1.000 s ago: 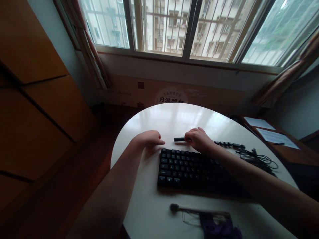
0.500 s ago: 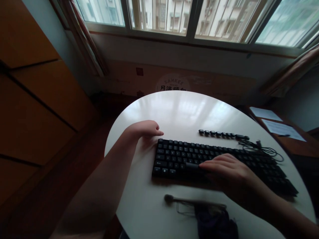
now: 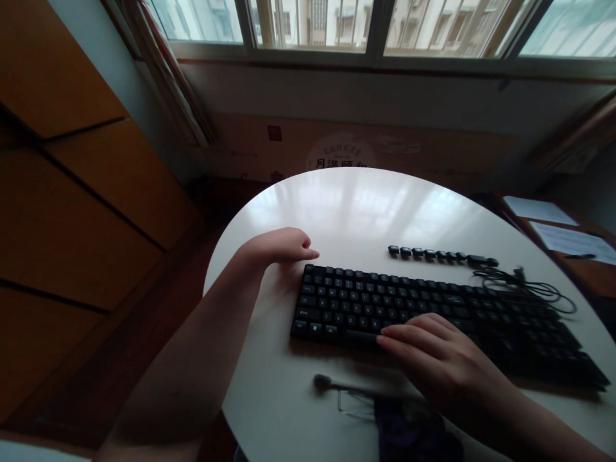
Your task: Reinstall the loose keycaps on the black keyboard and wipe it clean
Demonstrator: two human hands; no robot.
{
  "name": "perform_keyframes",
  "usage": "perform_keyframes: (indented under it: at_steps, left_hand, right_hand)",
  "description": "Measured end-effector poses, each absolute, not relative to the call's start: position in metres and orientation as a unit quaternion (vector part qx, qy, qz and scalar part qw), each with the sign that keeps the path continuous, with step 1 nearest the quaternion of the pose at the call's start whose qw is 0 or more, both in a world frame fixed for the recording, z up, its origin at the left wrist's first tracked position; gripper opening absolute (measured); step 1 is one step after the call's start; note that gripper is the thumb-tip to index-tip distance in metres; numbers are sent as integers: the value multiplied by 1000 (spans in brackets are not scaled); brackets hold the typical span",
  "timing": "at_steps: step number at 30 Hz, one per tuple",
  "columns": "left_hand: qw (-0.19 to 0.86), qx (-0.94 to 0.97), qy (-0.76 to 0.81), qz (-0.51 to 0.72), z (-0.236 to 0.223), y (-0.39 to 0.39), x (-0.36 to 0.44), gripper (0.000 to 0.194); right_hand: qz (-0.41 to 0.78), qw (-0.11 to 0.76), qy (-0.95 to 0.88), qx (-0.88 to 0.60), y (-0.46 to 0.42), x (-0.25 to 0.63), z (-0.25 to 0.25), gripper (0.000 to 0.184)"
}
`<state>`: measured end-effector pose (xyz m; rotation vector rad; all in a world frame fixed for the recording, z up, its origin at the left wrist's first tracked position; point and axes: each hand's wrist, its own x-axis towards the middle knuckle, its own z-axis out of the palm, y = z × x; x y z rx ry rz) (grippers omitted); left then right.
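Has the black keyboard (image 3: 409,298) lying on the round white table (image 3: 337,205), taken as the centre of the clock, with twelve toward the window (image 3: 375,45). Holds the left hand (image 3: 283,245) at ten o'clock, just beyond the keyboard's far left corner and apart from it, fingers curled in loosely with one digit pointing toward three. Has the right hand (image 3: 440,359) over the near edge at six, back of the hand up, fingertips aimed toward ten and narrowed together at the space bar (image 3: 359,337), seen at about nine in the bottom row; cannot tell whether pinching or merely touching it. Shows a row of loose keycaps (image 3: 430,255) at twelve, well clear of the far edge, and a coiled cable (image 3: 520,276) at two. Adds a brush (image 3: 323,382) at eight, a thin wire piece (image 3: 339,401) at seven and a dark purple cloth (image 3: 404,433) at six, partly behind the right hand. Further out, between one and two, papers (image 3: 536,210) with a pen (image 3: 580,256) beside the table
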<state>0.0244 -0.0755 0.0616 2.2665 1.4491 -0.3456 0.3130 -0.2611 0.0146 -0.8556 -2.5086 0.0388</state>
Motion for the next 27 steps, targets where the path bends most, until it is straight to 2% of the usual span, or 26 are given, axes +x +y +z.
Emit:
perform_keyframes:
  at_steps: [15,27]
  left_hand:
    - [211,859,463,-55,69,-90,33,37]
    - [217,858,461,-63,68,-87,32,37]
  right_hand:
    - [-10,268,-909,-320,-263,306,12,24]
    - [-2,282,-907,-313,-263,307,11,24]
